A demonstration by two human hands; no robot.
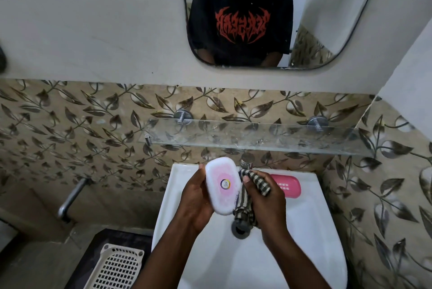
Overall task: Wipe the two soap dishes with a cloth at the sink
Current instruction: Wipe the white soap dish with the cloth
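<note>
Sink (304, 230): pink dish (289, 185) behind cloth (259, 183), tap hidden.

Above the sink (304, 230), one dish (223, 187) sits in the left hand (196, 202), the cloth (247, 197) just right of it, another dish (286, 185) on the sink's back rim.

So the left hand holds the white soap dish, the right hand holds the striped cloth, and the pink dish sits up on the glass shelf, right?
Not quite. In the head view the pink dish lies on the sink's back rim, not on the glass shelf. The rest holds: left hand, white soap dish, right hand, striped cloth.
</note>
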